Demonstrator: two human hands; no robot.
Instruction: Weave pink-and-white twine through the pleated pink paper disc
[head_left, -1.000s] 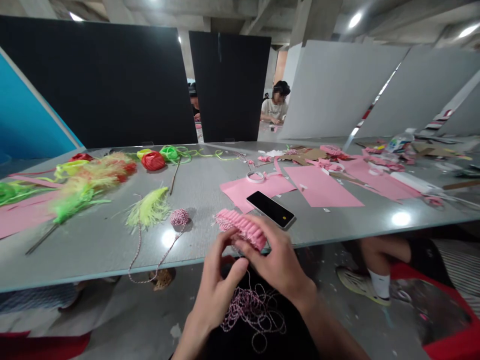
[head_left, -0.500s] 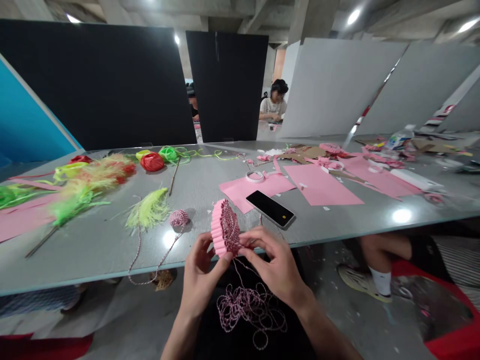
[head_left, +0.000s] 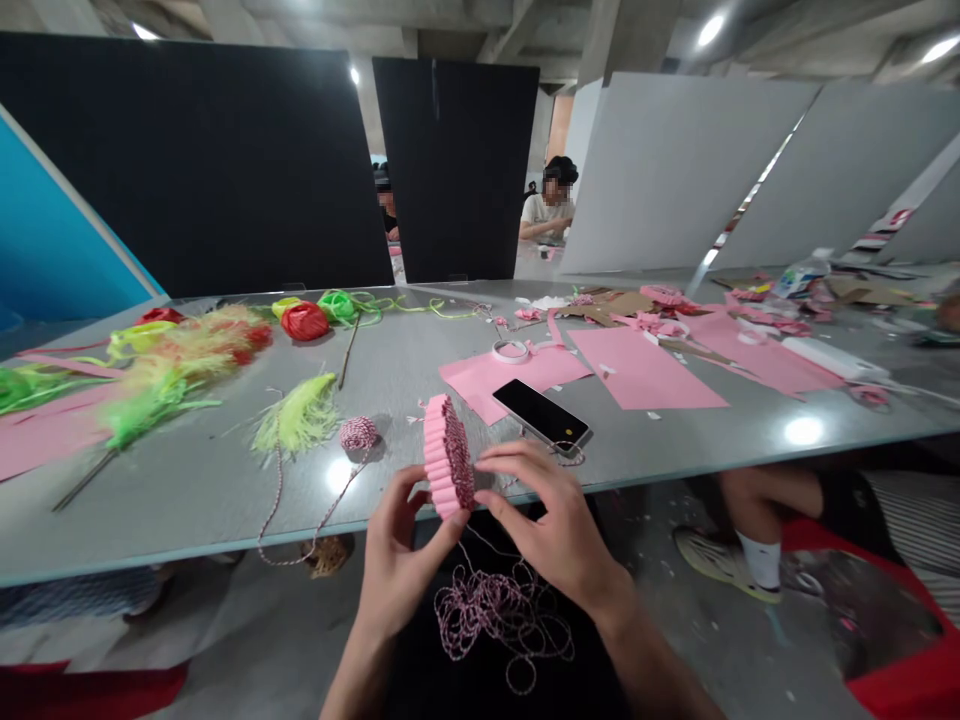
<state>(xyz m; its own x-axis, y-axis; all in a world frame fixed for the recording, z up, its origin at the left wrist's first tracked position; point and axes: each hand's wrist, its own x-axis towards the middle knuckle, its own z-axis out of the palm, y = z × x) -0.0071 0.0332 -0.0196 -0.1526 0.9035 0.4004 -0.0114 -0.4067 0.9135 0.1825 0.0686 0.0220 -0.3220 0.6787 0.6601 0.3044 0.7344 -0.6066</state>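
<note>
My left hand (head_left: pixel 409 540) grips a round pink piece of rolled or pleated paper (head_left: pixel 441 460) by its lower edge. Its face is wound with pink-and-dark twisted cord. The piece stands on edge above the table's front rim. Just right of it is my right hand (head_left: pixel 544 515), its thumb and fingers apart around a gap, with nothing visible held. From the piece, cord runs down to a loose tangle of cord (head_left: pixel 495 610) over my lap. A ball of the same cord (head_left: pixel 358 434) sits left of my hands on the table.
A phone (head_left: pixel 541 412) lies partly on pink paper (head_left: pixel 472 380), near a white tape roll (head_left: pixel 511 351). Yellow-green fringe (head_left: pixel 300 415), a red bundle (head_left: pixel 304 320) and sticks are on the left. Pink scraps and a bottle (head_left: pixel 802 275) stand right. Black panels (head_left: pixel 457 170) rise behind.
My right fingers have come away from the pink piece and spread. The piece has turned so more of its pleated side shows. A cord loop now lies by the phone.
</note>
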